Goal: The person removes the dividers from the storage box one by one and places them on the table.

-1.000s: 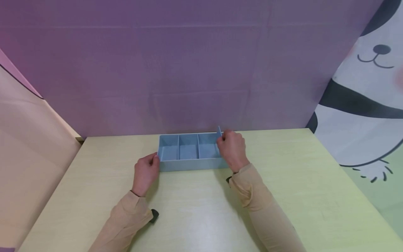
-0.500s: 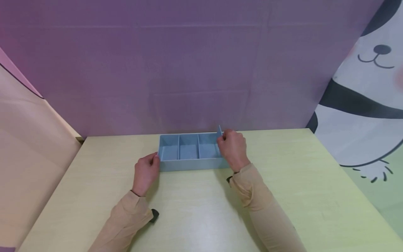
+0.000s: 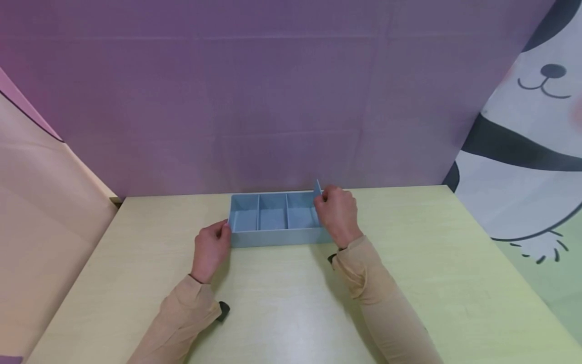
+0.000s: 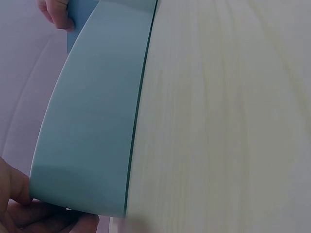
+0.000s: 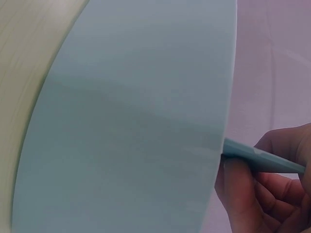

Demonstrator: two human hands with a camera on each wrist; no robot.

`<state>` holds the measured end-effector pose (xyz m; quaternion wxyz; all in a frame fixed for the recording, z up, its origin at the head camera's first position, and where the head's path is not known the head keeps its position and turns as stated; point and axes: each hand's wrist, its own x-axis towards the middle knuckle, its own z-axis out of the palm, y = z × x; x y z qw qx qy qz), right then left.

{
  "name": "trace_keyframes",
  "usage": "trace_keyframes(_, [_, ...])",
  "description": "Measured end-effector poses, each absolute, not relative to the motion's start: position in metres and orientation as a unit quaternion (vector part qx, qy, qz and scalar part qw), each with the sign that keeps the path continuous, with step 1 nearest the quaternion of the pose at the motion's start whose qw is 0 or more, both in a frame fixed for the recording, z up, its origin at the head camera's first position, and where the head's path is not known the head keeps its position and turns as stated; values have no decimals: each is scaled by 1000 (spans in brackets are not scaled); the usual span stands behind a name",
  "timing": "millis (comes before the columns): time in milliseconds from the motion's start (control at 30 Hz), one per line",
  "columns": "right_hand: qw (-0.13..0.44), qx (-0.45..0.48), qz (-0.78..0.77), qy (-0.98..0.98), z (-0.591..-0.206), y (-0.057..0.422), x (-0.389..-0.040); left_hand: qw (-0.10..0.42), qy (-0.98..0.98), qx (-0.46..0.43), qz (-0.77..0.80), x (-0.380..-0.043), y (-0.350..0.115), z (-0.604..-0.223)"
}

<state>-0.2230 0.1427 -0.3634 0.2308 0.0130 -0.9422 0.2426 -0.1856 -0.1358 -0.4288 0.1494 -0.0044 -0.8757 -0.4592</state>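
A long light-blue divided box (image 3: 277, 238) sits on the table near its back edge, with upright partitions between its compartments. My left hand (image 3: 210, 250) holds the box's left end; in the left wrist view its thumb lies at the rim corner and the fingers (image 4: 85, 224) curl against the end wall. Over the right end, my right hand (image 3: 337, 215) pinches a thin blue divider (image 3: 317, 188) that pokes up above the rim, slightly tilted. The right wrist view shows this divider (image 5: 262, 159) between thumb and fingers, close at the rim. The hand hides the box's right end.
The pale wooden table (image 3: 282, 303) spreads out in front of the box and to both sides. Directly behind it hangs a purple cloth backdrop (image 3: 273, 101). A panda-print cloth (image 3: 523, 141) hangs at the right, a pale cloth (image 3: 45, 212) at the left.
My right hand and the divider have shifted very slightly up and to the right. The left hand and the box stay in place.
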Motion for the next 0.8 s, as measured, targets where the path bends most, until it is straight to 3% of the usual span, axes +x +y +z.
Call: trace_keyframes(800, [230,20,248,-941,-361,144,-221,152,-877,-9,-457,-185,-134,-427])
